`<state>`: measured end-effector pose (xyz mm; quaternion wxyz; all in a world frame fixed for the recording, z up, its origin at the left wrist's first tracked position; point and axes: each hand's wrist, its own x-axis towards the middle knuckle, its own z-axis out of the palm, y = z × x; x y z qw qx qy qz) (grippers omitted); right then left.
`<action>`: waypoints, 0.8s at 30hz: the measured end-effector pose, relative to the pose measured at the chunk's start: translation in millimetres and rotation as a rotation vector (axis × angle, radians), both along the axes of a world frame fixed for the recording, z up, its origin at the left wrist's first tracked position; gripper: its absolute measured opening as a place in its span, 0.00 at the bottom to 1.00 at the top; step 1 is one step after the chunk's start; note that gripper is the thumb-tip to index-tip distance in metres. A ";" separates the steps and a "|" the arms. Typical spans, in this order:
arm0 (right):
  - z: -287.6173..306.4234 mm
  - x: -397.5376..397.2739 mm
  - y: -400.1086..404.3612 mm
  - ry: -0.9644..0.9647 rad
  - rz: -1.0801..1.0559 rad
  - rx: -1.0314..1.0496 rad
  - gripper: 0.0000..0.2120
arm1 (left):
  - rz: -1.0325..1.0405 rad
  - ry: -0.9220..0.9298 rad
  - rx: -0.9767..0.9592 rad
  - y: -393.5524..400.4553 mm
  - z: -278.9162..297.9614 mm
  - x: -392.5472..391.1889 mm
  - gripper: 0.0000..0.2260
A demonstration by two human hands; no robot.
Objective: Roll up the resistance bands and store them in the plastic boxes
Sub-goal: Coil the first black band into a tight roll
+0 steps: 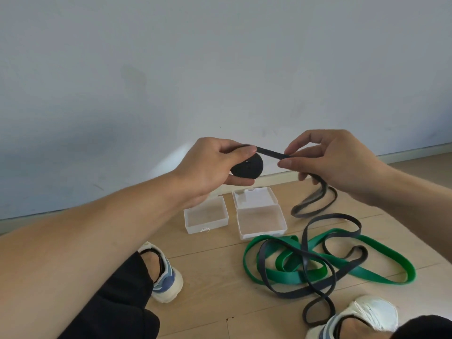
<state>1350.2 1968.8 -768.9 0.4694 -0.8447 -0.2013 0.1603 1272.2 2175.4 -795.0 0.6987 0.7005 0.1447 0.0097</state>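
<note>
My left hand (210, 165) grips a tight black roll of resistance band (247, 169) between thumb and fingers, held above the floor. A taut strip runs from the roll to my right hand (332, 162), which pinches the band. The band's loose tail (315, 204) hangs down from the right hand to the floor. Two clear plastic boxes stand open on the floor below the hands: a left box (206, 220) and a right box (260, 222) with its lid folded back. A green band (288, 275) and a dark grey band (305, 255) lie tangled together to the right.
The wooden floor (212, 297) meets a pale wall (220, 69) just behind the boxes. My left shoe (166, 275) is near the left box and my right shoe (359, 316) touches the grey band's near loop.
</note>
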 end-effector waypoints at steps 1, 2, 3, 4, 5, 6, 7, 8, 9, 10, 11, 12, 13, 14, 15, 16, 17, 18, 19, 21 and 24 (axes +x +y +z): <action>2.4 2.7 -3.1 -0.030 -0.001 -0.034 0.06 | -0.040 -0.003 0.107 3.3 0.1 0.4 0.09; 3.2 4.9 -5.9 -0.065 -0.001 -0.065 0.05 | -0.086 0.004 0.228 7.0 -0.3 0.3 0.09; 3.2 6.2 -8.3 -0.099 -0.001 -0.088 0.04 | -0.131 0.016 0.339 10.0 -0.6 0.2 0.08; 2.5 6.9 -10.3 -0.121 -0.002 -0.098 0.03 | -0.166 0.027 0.406 12.1 -1.3 0.1 0.08; 2.2 7.4 -12.1 -0.129 -0.002 -0.102 0.03 | -0.183 0.031 0.416 12.9 -2.0 0.6 0.09; 2.3 7.7 -13.7 -0.124 -0.002 -0.101 0.03 | -0.187 0.027 0.391 12.9 -2.7 1.6 0.09; 2.9 7.7 -14.8 -0.102 -0.002 -0.092 0.03 | -0.183 0.015 0.346 12.0 -2.8 2.4 0.09; 3.5 7.9 -15.9 -0.063 -0.003 -0.071 0.05 | -0.174 -0.004 0.286 10.5 -2.6 3.1 0.09; 3.7 6.9 -16.6 -0.008 -0.003 -0.037 0.06 | -0.163 -0.027 0.230 8.8 -2.2 3.4 0.08; 3.3 4.5 -17.0 0.057 0.003 0.006 0.09 | -0.146 -0.053 0.203 7.4 -2.5 3.5 0.07; 2.0 0.3 -16.5 0.122 0.011 0.047 0.12 | -0.121 -0.080 0.197 5.5 -3.1 3.9 0.07; 0.3 -5.1 -14.8 0.176 0.017 0.079 0.14 | -0.085 -0.103 0.189 2.6 -3.5 3.8 0.07; -0.9 -11.9 -11.6 0.213 0.023 0.105 0.14 | -0.040 -0.120 0.171 -1.5 -3.1 3.4 0.07; -1.6 -19.0 -7.4 0.236 0.024 0.132 0.14 | 0.006 -0.135 0.156 -5.9 -2.0 2.9 0.07; -1.1 -25.6 -3.2 0.246 0.014 0.165 0.14 | 0.048 -0.152 0.148 -10.1 0.1 2.6 0.06; 0.2 -31.2 0.4 0.247 -0.008 0.203 0.13 | 0.084 -0.170 0.135 -14.0 3.4 1.2 0.06; 2.8 -35.7 3.1 0.236 -0.033 0.233 0.12 | 0.114 -0.188 0.113 -17.0 6.7 -0.5 0.07; 6.1 -39.1 4.8 0.219 -0.055 0.251 0.12 | 0.138 -0.204 0.082 -18.8 9.7 -2.9 0.07; 9.8 -42.7 5.8 0.201 -0.073 0.259 0.11 | 0.156 -0.217 0.052 -19.8 12.2 -5.8 0.09; 16.3 -48.8 6.9 0.168 -0.100 0.267 0.10 | 0.176 -0.237 0.007 -21.3 15.9 -11.7 0.12; 22.8 -56.2 10.7 0.132 -0.120 0.280 0.09 | 0.200 -0.259 -0.044 -25.6 18.8 -17.5 0.10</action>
